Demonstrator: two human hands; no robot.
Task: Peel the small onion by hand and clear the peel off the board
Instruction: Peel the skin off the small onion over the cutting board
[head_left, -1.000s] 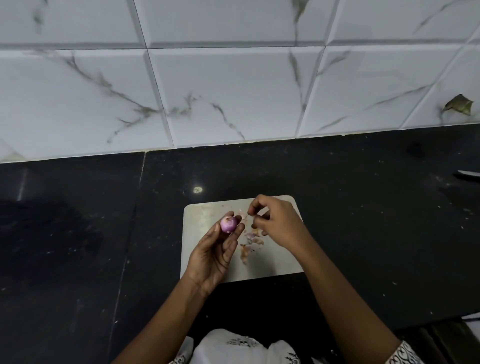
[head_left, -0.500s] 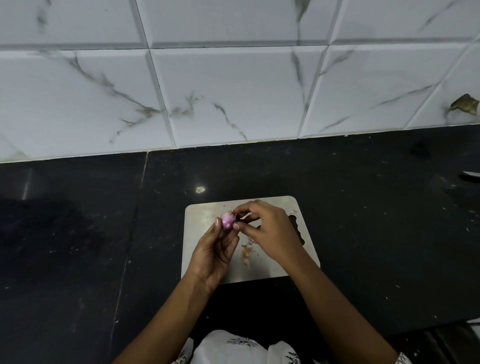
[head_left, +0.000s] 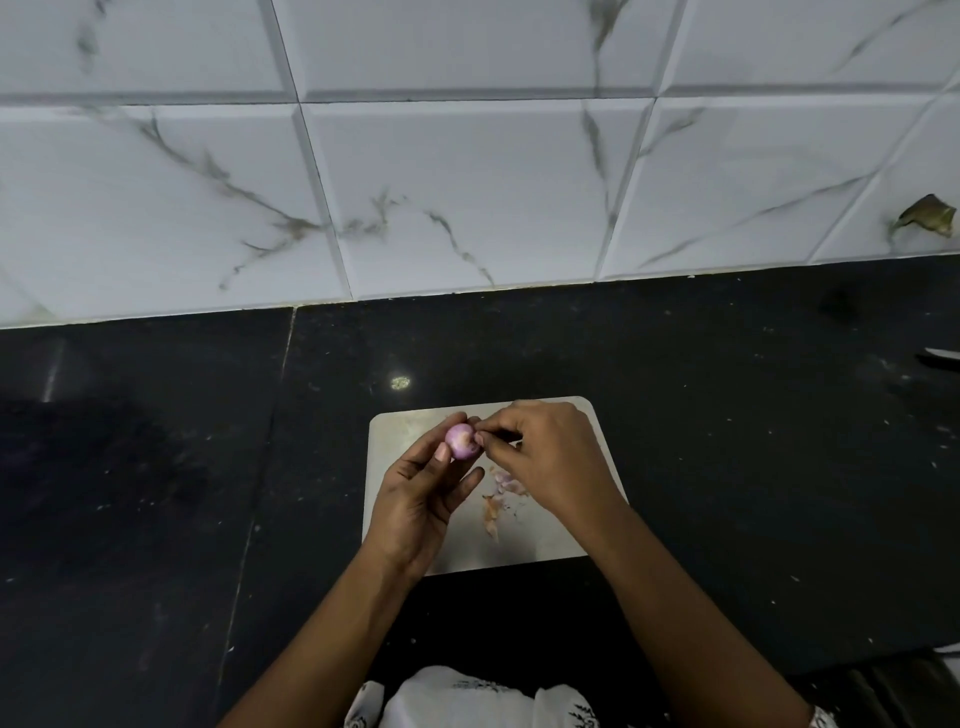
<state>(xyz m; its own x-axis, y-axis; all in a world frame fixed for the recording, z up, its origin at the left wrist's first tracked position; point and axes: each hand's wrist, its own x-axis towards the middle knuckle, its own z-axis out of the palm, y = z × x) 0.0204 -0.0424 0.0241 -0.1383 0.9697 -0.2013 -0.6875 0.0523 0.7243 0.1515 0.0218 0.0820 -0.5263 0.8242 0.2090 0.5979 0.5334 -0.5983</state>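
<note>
A small pink-purple onion (head_left: 461, 441) sits between the thumb and fingertips of my left hand (head_left: 421, 499), held above the pale cutting board (head_left: 556, 540). My right hand (head_left: 545, 457) is beside it on the right, its thumb and forefinger pinching at the onion's right side. Loose bits of peel (head_left: 501, 493) lie on the board just below the hands, some pinkish, one longer orange-brown strip nearer me. Part of the board is hidden under both hands.
The board lies on a dark stone counter (head_left: 156, 493) that meets a white marble-tile wall (head_left: 467, 182). A brown dry scrap (head_left: 927, 215) clings to the wall at far right. A pale blade-like tip (head_left: 943, 355) shows at the right edge.
My right hand, apart from the onion a second ago, has come left to it and now pinches at its side. The left hand keeps holding the onion in nearly the same place.
</note>
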